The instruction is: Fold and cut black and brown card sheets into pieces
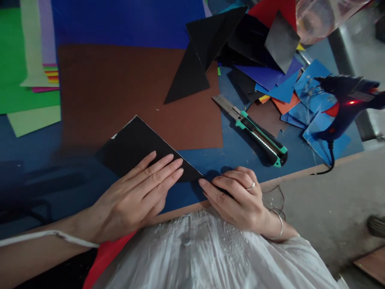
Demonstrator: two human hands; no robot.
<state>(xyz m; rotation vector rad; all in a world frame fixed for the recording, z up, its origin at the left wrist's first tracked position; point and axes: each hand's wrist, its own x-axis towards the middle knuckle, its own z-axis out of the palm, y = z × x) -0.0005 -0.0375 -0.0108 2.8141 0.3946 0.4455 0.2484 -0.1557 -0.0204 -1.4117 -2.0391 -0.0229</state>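
A folded-looking piece of black paper (pixel 132 140) with pale edges lies on the blue table near its front edge. My left hand (pixel 144 184) rests flat on it, fingers stretched out and side by side. At the paper's right-hand tip, my right hand (pixel 234 194), wearing a ring, is closed with its fingertips at the corner. Something dark shows between its curled fingers, and part of the grip is hidden. Just beyond the right hand lies a green-and-black utility knife (pixel 258 134) with its blade out.
Behind my hands lie a brown sheet (pixel 129 92) and a blue sheet (pixel 126 20). Black folded shapes (pixel 207 48) overlap the brown sheet. Blue scraps (pixel 313 88) and a glue gun (pixel 345 104) with a lit red light are on the right. Green sheets (pixel 12 60) lie left.
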